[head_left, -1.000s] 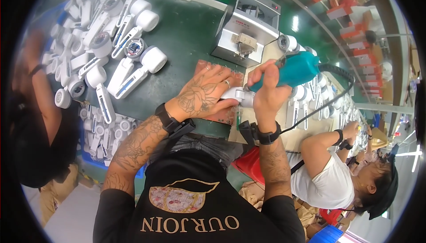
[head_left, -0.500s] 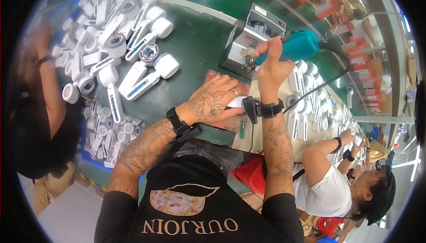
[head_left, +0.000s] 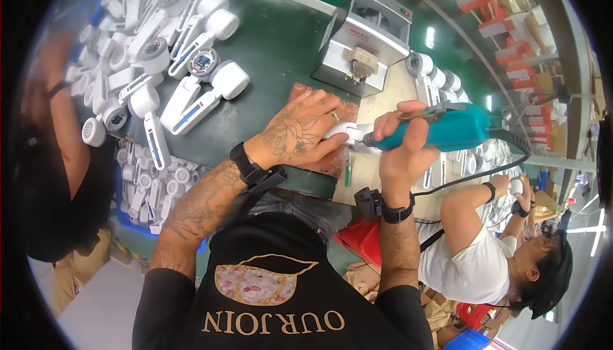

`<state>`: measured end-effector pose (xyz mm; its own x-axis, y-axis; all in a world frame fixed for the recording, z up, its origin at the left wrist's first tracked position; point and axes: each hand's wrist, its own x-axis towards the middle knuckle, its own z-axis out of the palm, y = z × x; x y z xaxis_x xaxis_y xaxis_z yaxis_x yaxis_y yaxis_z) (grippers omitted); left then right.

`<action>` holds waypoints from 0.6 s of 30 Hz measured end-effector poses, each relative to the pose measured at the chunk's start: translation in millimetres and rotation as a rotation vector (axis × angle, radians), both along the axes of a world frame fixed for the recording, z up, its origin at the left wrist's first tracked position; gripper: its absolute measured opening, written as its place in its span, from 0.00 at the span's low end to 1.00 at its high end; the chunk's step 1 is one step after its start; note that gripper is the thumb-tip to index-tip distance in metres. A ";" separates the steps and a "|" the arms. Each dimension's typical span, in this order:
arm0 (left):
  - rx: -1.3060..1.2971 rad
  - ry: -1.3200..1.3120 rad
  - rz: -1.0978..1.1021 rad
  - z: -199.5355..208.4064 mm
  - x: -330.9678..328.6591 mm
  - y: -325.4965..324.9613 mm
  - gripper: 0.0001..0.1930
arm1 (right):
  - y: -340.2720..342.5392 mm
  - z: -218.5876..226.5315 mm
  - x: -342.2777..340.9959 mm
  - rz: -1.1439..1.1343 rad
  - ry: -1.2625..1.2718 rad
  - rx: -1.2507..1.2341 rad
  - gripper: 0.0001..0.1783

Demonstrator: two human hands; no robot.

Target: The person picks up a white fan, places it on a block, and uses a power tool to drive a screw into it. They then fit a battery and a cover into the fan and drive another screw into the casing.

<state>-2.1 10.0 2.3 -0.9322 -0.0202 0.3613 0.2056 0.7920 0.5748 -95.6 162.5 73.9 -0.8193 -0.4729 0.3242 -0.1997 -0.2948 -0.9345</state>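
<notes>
Green benchtop spreads out ahead of me, heaped at the left with white handheld devices, and a grey box-shaped machine stands beyond my hands. My left hand lies palm down over a reddish mat, its thumb and fingers closed about a white part; how hard they press, I cannot tell. That part sits by the mat's right edge, between my left fingertips and the tip of a teal power screwdriver. My right hand is wrapped around the screwdriver, which lies nearly level, its dark cord looping down beside my wrist.
</notes>
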 end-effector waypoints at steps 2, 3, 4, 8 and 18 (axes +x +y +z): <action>0.016 0.010 -0.002 1.4 -0.2 -0.1 0.22 | 2.8 -6.6 -0.5 0.004 0.005 -0.008 0.28; 0.012 0.003 0.002 2.4 -0.3 0.6 0.22 | 4.1 -8.6 -0.9 0.015 0.011 -0.017 0.28; 0.008 -0.005 0.008 3.0 0.0 1.0 0.21 | 5.0 -8.8 -0.2 0.028 0.018 -0.031 0.27; 0.003 0.007 0.008 3.2 -0.4 2.9 0.21 | 6.6 -13.6 -0.4 0.028 0.001 -0.049 0.26; 0.008 0.034 -0.013 -0.7 -5.5 2.6 0.19 | 1.2 -24.0 -2.5 0.072 -0.048 -0.073 0.21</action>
